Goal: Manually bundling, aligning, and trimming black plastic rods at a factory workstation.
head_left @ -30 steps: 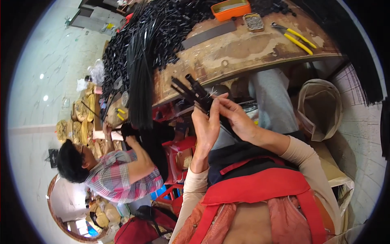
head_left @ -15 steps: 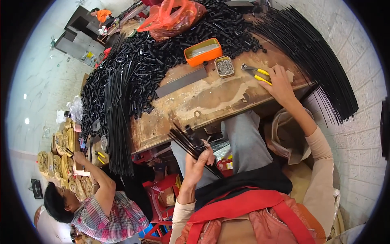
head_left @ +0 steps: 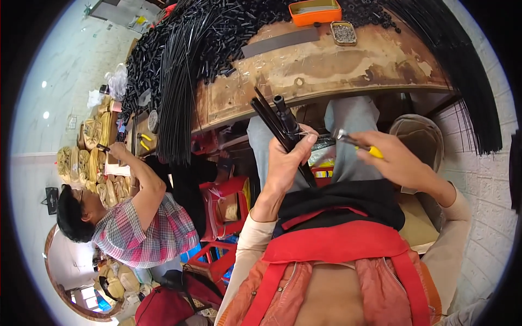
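Note:
My left hand is closed around a bundle of thin black rods and a thicker black tube, tilted up above my lap. Thin strands, perhaps wire, stick out by its thumb. Closed on the yellow-handled pliers is my right hand, slightly blurred. The pliers' metal jaws point left toward the bundle, a short gap away from the strands. My right fingers partly cover the handles.
On the wooden table are a grey metal strip, an orange box, a small tray of metal bits and heaped black tubes. Long black rods overhang its edge. A person works at the left.
My right hand has lifted the pliers off the table and brought them down and left, close to the bundle. My view has tilted down. The left hand keeps its hold.

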Available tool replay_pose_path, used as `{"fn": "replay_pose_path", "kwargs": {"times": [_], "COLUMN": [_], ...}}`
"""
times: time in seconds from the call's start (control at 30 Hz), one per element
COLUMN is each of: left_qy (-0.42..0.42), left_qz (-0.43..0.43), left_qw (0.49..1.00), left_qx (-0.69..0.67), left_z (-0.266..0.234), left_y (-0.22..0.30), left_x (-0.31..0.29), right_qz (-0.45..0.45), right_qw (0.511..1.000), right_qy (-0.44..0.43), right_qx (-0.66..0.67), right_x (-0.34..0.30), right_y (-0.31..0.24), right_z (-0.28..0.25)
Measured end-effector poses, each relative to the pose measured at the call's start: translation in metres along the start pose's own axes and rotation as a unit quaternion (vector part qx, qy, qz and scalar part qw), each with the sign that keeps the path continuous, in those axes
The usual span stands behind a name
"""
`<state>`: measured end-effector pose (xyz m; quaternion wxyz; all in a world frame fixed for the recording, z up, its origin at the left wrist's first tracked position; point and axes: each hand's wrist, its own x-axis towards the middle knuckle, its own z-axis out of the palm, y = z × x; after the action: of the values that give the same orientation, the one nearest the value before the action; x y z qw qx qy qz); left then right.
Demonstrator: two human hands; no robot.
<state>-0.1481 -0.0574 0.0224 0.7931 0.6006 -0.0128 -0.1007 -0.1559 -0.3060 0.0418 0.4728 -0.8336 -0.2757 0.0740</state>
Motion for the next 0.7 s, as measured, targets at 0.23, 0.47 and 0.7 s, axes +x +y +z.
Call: {"fn": "replay_pose_path", "kwargs": {"times": [0.23, 0.47, 0.7], "left_qy": [-0.091, -0.117, -0.189], "left_qz": [0.045, 0.040, 0.025], "left_qw": [0.995, 0.992, 0.981], "left_qx": [-0.022, 0.013, 0.030], "left_z": [-0.007, -0.013, -0.018], "left_y": [-0.001, -0.003, 0.001], "left_x": [-0.013, -0.012, -0.010], "right_qz": [-0.002, -0.047, 0.261], "right_qw": [0.998, 0.996, 0.890], "right_qy": [-0.066, -0.040, -0.321], "right_qx": [-0.018, -0.070, 0.190], "right_x": [0.011, 0.025, 0.031], "right_y": [-0.025, -0.027, -0.057], "right_z": [0.019, 0.015, -0.011]}}
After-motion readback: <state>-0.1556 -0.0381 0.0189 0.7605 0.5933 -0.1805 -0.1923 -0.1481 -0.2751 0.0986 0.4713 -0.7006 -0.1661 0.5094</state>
